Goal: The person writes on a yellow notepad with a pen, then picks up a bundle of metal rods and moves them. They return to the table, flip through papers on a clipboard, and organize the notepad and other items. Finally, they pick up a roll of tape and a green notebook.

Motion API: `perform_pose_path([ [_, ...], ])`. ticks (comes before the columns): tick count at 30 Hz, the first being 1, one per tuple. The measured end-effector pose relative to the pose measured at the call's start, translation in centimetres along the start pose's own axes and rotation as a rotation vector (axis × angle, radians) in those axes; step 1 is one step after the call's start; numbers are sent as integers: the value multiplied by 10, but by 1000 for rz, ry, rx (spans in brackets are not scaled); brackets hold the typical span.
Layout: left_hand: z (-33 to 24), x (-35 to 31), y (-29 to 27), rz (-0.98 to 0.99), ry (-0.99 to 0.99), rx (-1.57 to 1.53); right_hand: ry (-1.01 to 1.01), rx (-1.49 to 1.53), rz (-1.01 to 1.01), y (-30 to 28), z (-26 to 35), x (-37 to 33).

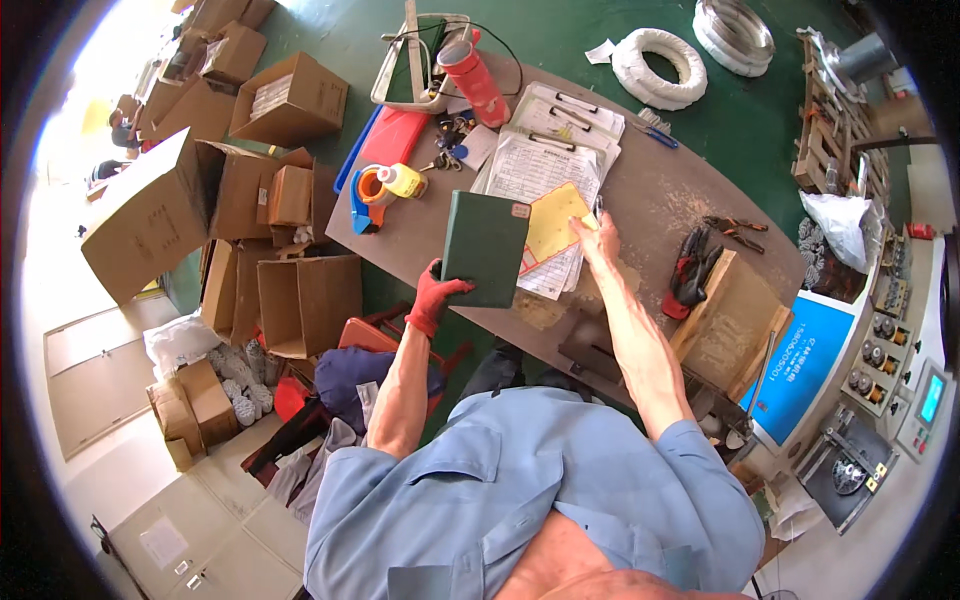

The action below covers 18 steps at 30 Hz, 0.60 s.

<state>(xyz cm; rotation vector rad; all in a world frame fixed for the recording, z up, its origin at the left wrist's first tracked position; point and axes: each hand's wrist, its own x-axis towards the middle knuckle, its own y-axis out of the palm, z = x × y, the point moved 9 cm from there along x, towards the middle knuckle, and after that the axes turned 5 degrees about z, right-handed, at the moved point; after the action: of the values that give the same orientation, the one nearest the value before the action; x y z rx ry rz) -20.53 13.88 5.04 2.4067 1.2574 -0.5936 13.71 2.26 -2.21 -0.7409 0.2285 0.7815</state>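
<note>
My left hand point(436, 297), in a red work glove, grips the lower left edge of a dark green hardcover notebook point(484, 250) at the table's near edge. My bare right hand point(597, 240) pinches a yellow paper slip point(556, 226) with red ruled lines along part of its edge. The slip's left side meets the notebook's right edge; whether it goes under the cover I cannot tell. Beneath and beyond it lie printed sheets point(522, 172) on clipboards, partly covered by the slip and notebook.
Around these on the brown table point(690, 190) are a red bottle point(472, 85), a yellow glue bottle point(403, 181), a tape dispenser point(366, 207), keys point(446, 160), a blue pen point(661, 138), pliers point(735, 232), a red-black glove point(688, 275) and a wooden tray point(728, 315). Cardboard boxes point(310, 300) crowd the left.
</note>
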Motion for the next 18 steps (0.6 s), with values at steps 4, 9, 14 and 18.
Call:
perform_pose_path([
  [4, 21, -6, -29, 11, -22, -38, 65, -23, -54, -29, 11, -13],
  [9, 24, 46, -51, 114, -88, -100, -789, -127, -200, -38, 218, 84],
  [14, 44, 43, -79, 33, -109, 289, -575, -319, 228, 168, 330, 186],
  [18, 45, 55, -55, 251, -245, 76, -349, -318, 171, 168, 280, 202],
])
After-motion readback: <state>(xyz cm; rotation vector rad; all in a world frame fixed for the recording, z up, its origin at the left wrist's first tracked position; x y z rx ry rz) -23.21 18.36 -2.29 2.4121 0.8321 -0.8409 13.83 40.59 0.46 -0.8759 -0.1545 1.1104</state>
